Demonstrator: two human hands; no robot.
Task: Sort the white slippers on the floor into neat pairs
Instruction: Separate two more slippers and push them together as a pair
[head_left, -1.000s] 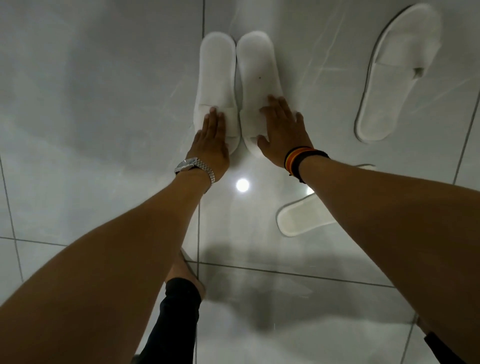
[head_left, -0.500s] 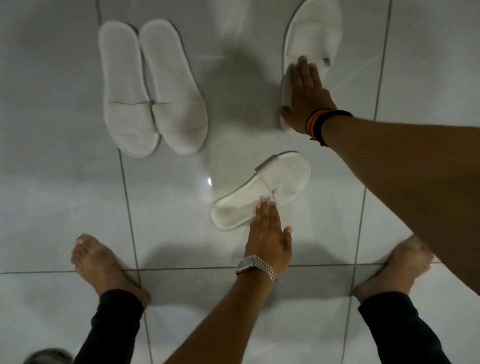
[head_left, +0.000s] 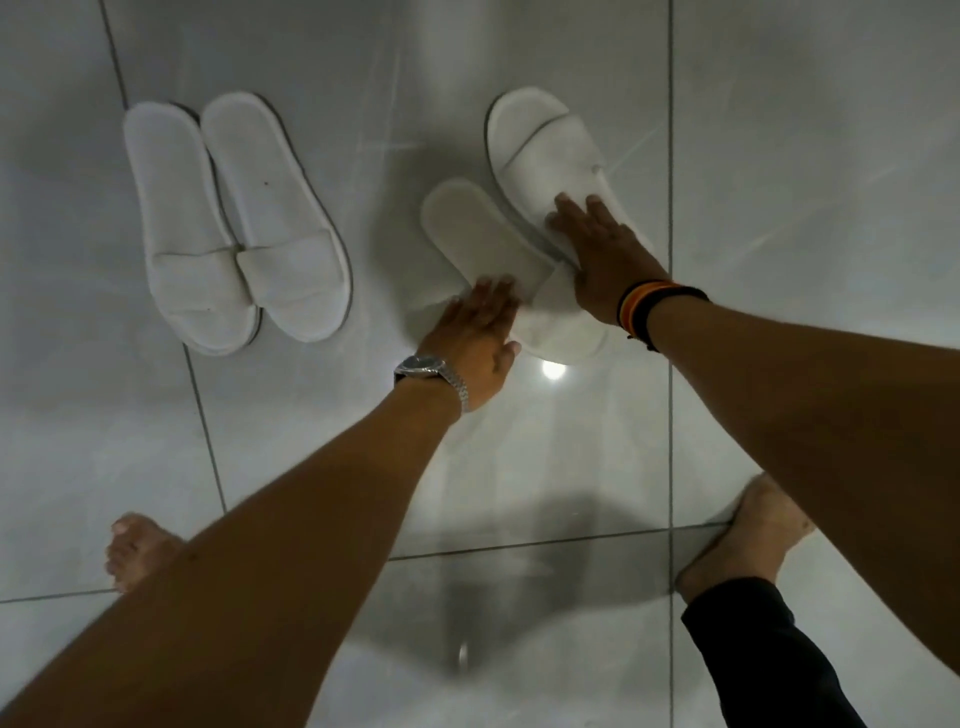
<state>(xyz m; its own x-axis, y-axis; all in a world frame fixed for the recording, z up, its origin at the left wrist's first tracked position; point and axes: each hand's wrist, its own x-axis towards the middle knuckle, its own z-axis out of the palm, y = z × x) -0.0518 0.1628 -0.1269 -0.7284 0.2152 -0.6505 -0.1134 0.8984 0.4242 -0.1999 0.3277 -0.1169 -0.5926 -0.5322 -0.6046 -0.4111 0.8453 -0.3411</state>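
Our left hand (head_left: 475, 332) flat, fingers together, on one white terry slipper (head_left: 480, 244); our right hand (head_left: 602, 254) spread on its overlapping mate (head_left: 545, 156)

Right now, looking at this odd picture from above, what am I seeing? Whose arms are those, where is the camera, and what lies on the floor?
There is no machine here: a person wears a wide-angle camera on the head, looking down at their own bare arms and feet. On the grey tiled floor lie four white slippers. Two form a finished pair on the left, side by side and touching. The other two are being brought together. The left hand, with a wristwatch, presses flat on the nearer slipper. The right hand, with dark and orange wristbands, presses flat on the farther slipper. Neither hand has a grip around anything; both lie open, palms down. These two slippers overlap and are not yet parallel.
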